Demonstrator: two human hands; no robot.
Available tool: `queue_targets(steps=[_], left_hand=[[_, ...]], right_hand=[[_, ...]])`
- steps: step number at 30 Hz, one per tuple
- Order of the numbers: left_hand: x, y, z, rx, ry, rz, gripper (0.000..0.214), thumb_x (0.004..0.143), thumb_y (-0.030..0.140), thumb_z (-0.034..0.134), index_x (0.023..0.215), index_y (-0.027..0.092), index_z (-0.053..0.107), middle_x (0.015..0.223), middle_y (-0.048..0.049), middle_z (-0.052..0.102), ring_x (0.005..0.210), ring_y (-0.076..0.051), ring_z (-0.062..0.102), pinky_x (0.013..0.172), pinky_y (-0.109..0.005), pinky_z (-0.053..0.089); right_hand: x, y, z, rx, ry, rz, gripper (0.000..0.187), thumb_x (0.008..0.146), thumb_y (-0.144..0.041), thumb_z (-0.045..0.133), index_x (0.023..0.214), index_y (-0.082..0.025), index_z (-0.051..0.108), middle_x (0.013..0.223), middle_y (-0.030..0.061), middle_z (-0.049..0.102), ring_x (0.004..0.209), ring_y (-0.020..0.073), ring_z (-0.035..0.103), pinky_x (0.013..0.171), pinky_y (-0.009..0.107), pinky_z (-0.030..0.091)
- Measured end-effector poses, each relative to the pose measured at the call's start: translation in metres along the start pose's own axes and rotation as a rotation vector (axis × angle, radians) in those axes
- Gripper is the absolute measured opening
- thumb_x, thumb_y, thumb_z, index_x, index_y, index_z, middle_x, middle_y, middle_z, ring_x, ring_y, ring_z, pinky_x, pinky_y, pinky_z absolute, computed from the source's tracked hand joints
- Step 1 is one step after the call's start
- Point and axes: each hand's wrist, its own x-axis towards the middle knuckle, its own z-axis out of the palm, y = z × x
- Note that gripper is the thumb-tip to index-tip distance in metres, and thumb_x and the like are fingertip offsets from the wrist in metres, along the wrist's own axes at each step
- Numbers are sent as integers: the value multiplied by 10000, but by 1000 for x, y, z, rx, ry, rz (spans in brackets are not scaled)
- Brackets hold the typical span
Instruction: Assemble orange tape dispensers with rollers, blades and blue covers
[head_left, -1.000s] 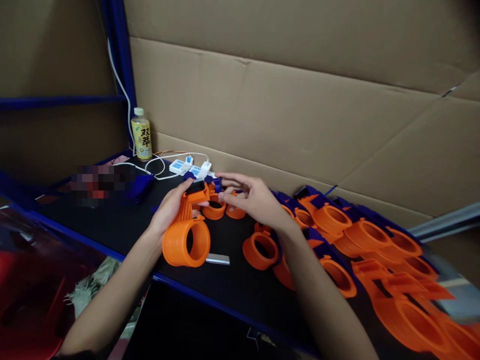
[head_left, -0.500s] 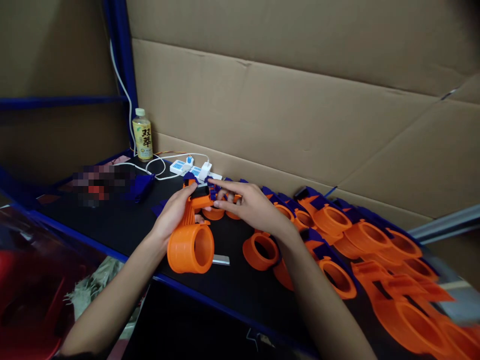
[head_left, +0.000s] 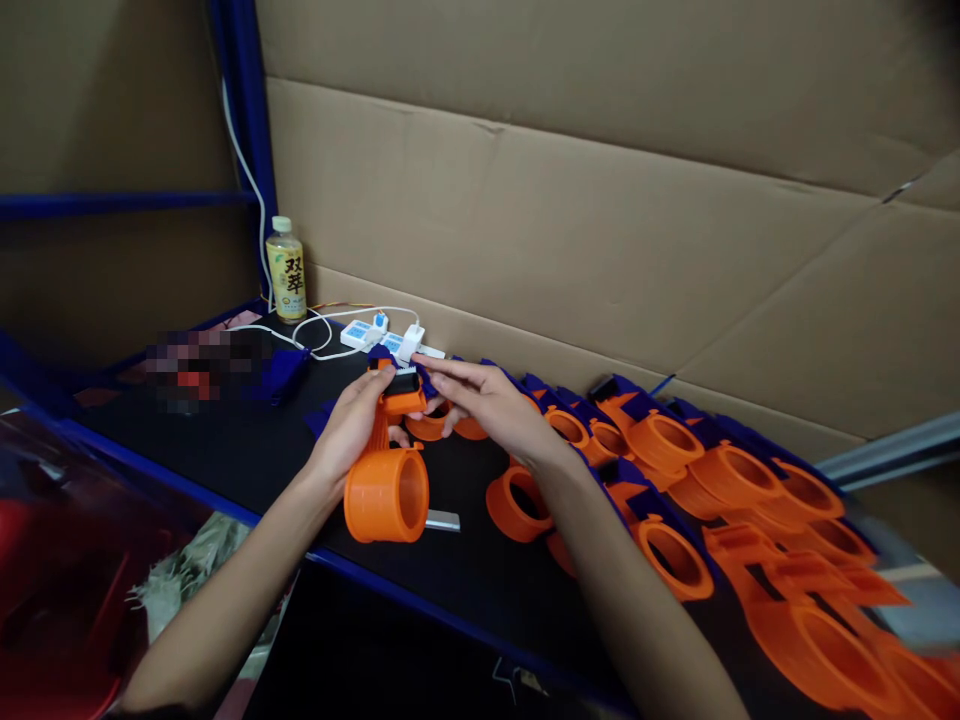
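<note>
My left hand [head_left: 352, 415] is closed around the handle of an orange tape dispenser [head_left: 381, 500], lifted over the dark tabletop. The dispenser's round hub hangs down toward me, and its head points away. On the head I see a black piece [head_left: 401, 384] with a pale toothed edge, plus blue parts partly covered by my fingers. My right hand [head_left: 499, 405] lies against the head's right side with its fingers stretched out, the index finger reaching past the far end. Whether its lower fingers touch the dispenser is hard to make out.
Many orange and blue dispensers [head_left: 664, 440] crowd the right side. A flat metal strip [head_left: 442, 521] lies below the held one. Behind stand a power strip [head_left: 360, 335] with white cables and a drink bottle [head_left: 286, 270], before a cardboard wall [head_left: 570, 220]. A blue edge [head_left: 420, 595] borders the table.
My right hand's fingers have straightened and shifted slightly at the dispenser's head. The dispenser has turned a little, showing more of the black piece and toothed edge. My left hand keeps its hold.
</note>
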Motion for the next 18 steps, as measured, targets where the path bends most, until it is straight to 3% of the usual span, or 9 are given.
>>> queue_targets(steps=[3, 7, 13, 18], left_hand=[[1, -1, -1, -13, 10, 2, 295, 903, 381, 691, 1057, 131, 667, 849, -113, 772, 543, -188, 702, 424, -262, 562], [3, -2, -3, -33, 46, -42, 315, 915, 383, 678, 1070, 108, 678, 805, -112, 772, 536, -181, 704, 470, -263, 584], [3, -2, -5, -90, 54, -72, 295, 899, 359, 700, 1096, 145, 649, 806, -80, 764, 464, -142, 651, 443, -238, 528], [-6, 8, -6, -178, -91, -171, 237, 893, 360, 649, 1015, 158, 626, 755, -66, 729, 444, -137, 616, 431, -244, 514]], right_hand=[[0, 1, -2, 38, 51, -3, 534, 861, -311, 748, 1375, -215, 642, 1154, 85, 739, 941, 169, 711, 751, 295, 637], [-2, -1, 1, 26, 106, -74, 521, 835, -295, 766, 1333, -191, 656, 1138, 85, 755, 933, 163, 732, 884, 352, 628], [-6, -5, 7, -360, 104, -292, 398, 906, -210, 684, 1300, -259, 681, 1319, 49, 703, 1155, 189, 699, 1033, 361, 558], [-8, -3, 4, -532, 103, -417, 392, 927, -228, 679, 1316, -276, 675, 1349, 30, 690, 1251, 215, 655, 1105, 409, 508]])
